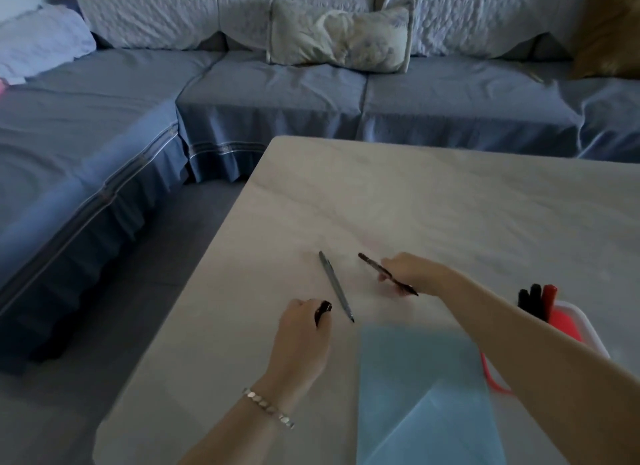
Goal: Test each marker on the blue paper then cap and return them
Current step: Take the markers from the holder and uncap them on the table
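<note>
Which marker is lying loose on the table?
The grey marker, untouched; the right hand grips the dark marker, the others stand in the holder.

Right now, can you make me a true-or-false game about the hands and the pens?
1. The right hand holds a dark marker. True.
2. The grey pen lies on the blue paper. False: it lies on the bare table, just off the paper.
3. The left hand holds a black cap. True.
4. The tub is empty. False: black and red markers stand in it.
</note>
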